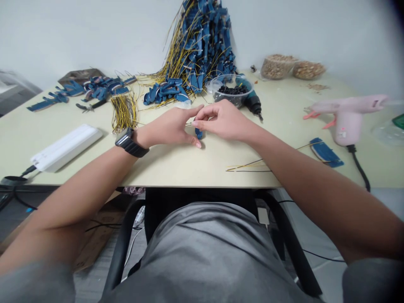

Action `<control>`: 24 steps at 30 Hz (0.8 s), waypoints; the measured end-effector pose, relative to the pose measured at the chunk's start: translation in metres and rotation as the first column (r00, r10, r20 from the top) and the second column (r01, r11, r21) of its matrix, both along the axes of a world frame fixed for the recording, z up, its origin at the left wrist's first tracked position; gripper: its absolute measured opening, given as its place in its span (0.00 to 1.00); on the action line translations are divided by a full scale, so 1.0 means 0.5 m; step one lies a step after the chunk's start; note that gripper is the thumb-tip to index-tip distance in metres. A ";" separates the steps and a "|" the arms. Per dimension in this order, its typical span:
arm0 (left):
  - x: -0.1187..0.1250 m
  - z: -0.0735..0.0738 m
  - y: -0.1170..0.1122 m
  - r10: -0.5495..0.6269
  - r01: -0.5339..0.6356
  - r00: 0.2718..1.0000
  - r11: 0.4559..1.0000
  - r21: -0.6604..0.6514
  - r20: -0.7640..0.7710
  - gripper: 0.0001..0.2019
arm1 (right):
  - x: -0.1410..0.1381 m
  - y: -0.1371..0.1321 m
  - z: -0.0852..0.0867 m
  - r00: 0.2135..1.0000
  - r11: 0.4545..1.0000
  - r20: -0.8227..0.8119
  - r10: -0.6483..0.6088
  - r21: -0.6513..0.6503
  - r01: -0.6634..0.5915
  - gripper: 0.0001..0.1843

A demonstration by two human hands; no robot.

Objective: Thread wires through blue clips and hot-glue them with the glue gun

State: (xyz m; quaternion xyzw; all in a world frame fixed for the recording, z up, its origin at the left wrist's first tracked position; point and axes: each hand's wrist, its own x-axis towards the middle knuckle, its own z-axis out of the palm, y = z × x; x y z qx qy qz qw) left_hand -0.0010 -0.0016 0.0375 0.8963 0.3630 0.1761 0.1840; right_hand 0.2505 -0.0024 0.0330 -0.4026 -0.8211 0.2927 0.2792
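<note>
My left hand, with a black watch on its wrist, rests on the beige table, fingers closed in a pinch toward the right hand. My right hand meets it, fingers curled around a small blue piece that stands on the table between both hands. A thin yellow wire seems to run between the fingertips; how it is held is hidden.
A tall heap of blue pieces with yellow wires leans on the wall. A clear bowl of dark bits, a pink glue gun, a white power strip, a yellow wire bundle, loose wires and a blue leaf-shaped piece lie around.
</note>
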 end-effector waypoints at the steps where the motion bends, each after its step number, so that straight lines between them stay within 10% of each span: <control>1: 0.003 0.000 -0.001 -0.002 0.002 1.000 1.000 -0.004 -0.002 0.50 | -0.005 -0.003 -0.001 1.000 1.000 0.006 0.002 -0.001 -0.002 0.15; 11: -0.024 0.028 -0.006 0.040 -0.041 0.997 0.999 0.023 0.059 0.62 | 0.000 -0.010 0.008 0.997 0.991 -0.027 -0.077 0.110 0.080 0.10; 17: -0.051 0.081 -0.023 0.154 -0.153 0.988 0.983 -0.097 -0.001 0.37 | 0.047 0.002 0.020 0.999 0.997 -0.014 -0.050 0.051 0.051 0.06; 24: -0.047 0.069 -0.009 0.059 -0.080 0.991 0.980 -0.185 -0.120 0.25 | 0.050 -0.002 0.021 0.994 0.998 0.089 -0.063 0.019 0.062 0.13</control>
